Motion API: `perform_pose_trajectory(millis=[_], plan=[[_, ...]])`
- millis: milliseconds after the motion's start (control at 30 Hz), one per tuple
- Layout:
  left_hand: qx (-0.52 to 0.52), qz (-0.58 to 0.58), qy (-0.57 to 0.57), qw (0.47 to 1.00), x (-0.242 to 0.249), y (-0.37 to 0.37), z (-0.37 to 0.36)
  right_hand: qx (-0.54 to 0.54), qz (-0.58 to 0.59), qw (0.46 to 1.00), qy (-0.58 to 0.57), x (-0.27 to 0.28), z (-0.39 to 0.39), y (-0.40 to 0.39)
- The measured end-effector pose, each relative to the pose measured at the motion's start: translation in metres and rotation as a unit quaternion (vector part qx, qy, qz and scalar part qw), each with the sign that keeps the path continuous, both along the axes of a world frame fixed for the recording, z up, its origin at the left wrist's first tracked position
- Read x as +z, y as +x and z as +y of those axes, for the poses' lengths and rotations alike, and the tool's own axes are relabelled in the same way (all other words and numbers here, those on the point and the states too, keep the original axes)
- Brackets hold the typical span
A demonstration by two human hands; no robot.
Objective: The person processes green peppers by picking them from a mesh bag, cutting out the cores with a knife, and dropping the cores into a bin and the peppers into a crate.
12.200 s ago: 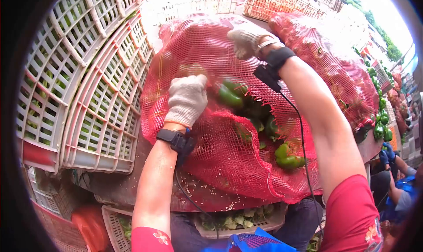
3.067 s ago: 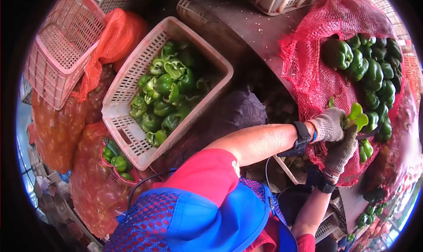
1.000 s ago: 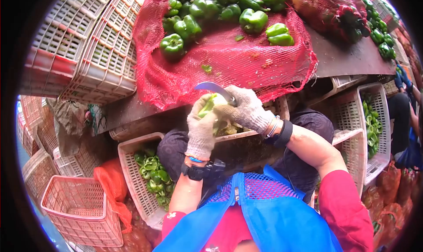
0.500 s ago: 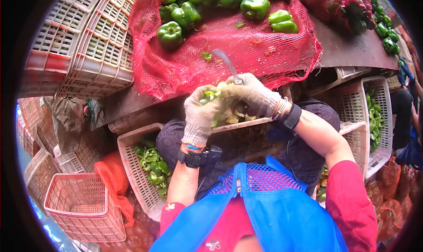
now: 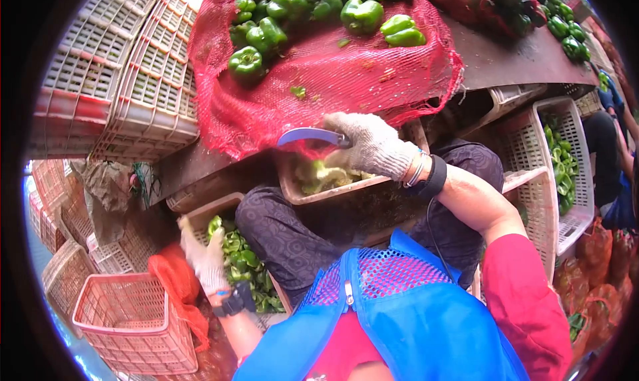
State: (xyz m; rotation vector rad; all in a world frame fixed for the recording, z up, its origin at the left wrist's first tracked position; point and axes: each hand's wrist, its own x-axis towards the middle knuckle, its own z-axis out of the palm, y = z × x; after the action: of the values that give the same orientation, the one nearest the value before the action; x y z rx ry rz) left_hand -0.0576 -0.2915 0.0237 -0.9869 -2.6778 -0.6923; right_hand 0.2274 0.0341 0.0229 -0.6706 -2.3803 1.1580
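Observation:
A curved knife [image 5: 311,137] points left out of my gloved right hand [image 5: 373,145], whose fingers are wrapped round its handle. Below that hand, a crate [image 5: 319,196] between my knees holds pale pepper scraps [image 5: 326,176]. My gloved left hand [image 5: 205,254] is at the left edge of a crate of cut green peppers [image 5: 246,264]; its fingers are apart and somewhat blurred, with nothing visible in them. Whole green peppers [image 5: 266,36] lie on red netting [image 5: 346,75] on the table [image 5: 492,55].
Stacked crates [image 5: 80,68] stand at the upper left, and a pink crate [image 5: 126,308] at the lower left beside orange netting [image 5: 176,278]. Another crate [image 5: 582,181] on the right holds cut peppers. A person's sleeve [image 5: 609,95] shows at the far right.
My left hand has left the pepper and my right hand, moving down and left to the side crate. My right hand has shifted slightly down and left, its knife now lying nearly level.

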Motion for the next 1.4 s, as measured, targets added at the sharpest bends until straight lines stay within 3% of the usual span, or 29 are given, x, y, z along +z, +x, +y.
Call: perform_pose_trajectory(millis=[67,100,133,167,200,267,300,333,400,500,600,633,667,733,867,900,933,1067,1167,1233,1267,1400], plan=[[-0.025,-0.040,0.009,0.999,0.016,0.003,0.001,-0.091,-0.047,0.992,0.079,0.004,0.008,0.016],[-0.030,-0.090,0.043,0.995,0.036,0.031,0.034,-0.112,-0.109,0.987,0.049,0.015,0.015,0.023],[-0.065,-0.117,0.058,0.989,0.047,0.050,0.065,-0.154,-0.048,0.968,0.192,-0.014,0.028,0.029],[-0.096,-0.197,0.096,0.971,0.056,0.073,0.102,-0.177,-0.084,0.958,0.209,-0.018,0.039,0.033],[-0.136,-0.184,0.061,0.972,0.049,0.080,0.131,-0.198,-0.119,0.947,0.224,-0.020,0.051,0.036],[-0.295,-0.045,0.043,0.953,0.015,0.079,0.189,-0.199,-0.157,0.955,0.156,-0.015,0.076,0.040],[-0.317,-0.059,-0.016,0.947,0.010,0.085,0.213,-0.191,-0.248,0.944,0.103,-0.002,0.085,0.039],[-0.335,-0.042,-0.037,0.941,-0.005,0.084,0.234,-0.197,-0.218,0.952,0.083,-0.014,0.097,0.041],[-0.296,-0.050,-0.184,0.936,-0.011,0.084,0.263,-0.128,-0.290,0.947,0.049,-0.001,0.111,0.045],[-0.292,-0.105,-0.185,0.933,-0.020,0.073,0.283,-0.141,-0.283,0.938,0.143,-0.011,0.125,0.045],[-0.314,-0.164,-0.290,0.889,-0.011,0.063,0.291,-0.158,-0.163,0.941,0.251,-0.022,0.128,0.049],[-0.328,-0.128,-0.226,0.908,-0.011,0.064,0.286,-0.144,-0.104,0.942,0.283,-0.022,0.128,0.049],[-0.322,-0.117,-0.235,0.910,-0.007,0.063,0.287,-0.131,-0.057,0.945,0.294,-0.023,0.126,0.049],[-0.341,0.011,-0.175,0.924,-0.008,0.054,0.285,-0.106,0.040,0.942,0.316,-0.016,0.122,0.045],[-0.291,0.097,-0.096,0.947,0.004,0.048,0.293,-0.164,-0.109,0.958,0.208,-0.015,0.124,0.032],[-0.279,0.132,-0.069,0.949,0.000,0.044,0.298,-0.131,-0.214,0.950,0.188,-0.025,0.139,0.028],[-0.254,0.084,-0.106,0.958,0.003,0.045,0.305,-0.150,-0.181,0.948,0.213,-0.028,0.141,0.026],[-0.320,-0.028,-0.076,0.944,-0.025,0.034,0.332,-0.223,-0.005,0.927,0.300,-0.026,0.161,0.017],[-0.243,-0.067,-0.160,0.954,-0.017,0.037,0.354,-0.255,0.106,0.883,0.378,-0.019,0.181,0.006],[-0.242,0.040,-0.189,0.951,-0.024,0.030,0.365,-0.237,0.144,0.870,0.408,-0.017,0.186,0.007],[-0.255,0.123,-0.091,0.955,-0.027,0.026,0.363,-0.227,0.162,0.863,0.420,-0.017,0.186,0.008],[-0.285,0.240,-0.038,0.927,-0.040,0.005,0.353,-0.103,0.116,0.922,0.355,-0.030,0.172,0.042]])
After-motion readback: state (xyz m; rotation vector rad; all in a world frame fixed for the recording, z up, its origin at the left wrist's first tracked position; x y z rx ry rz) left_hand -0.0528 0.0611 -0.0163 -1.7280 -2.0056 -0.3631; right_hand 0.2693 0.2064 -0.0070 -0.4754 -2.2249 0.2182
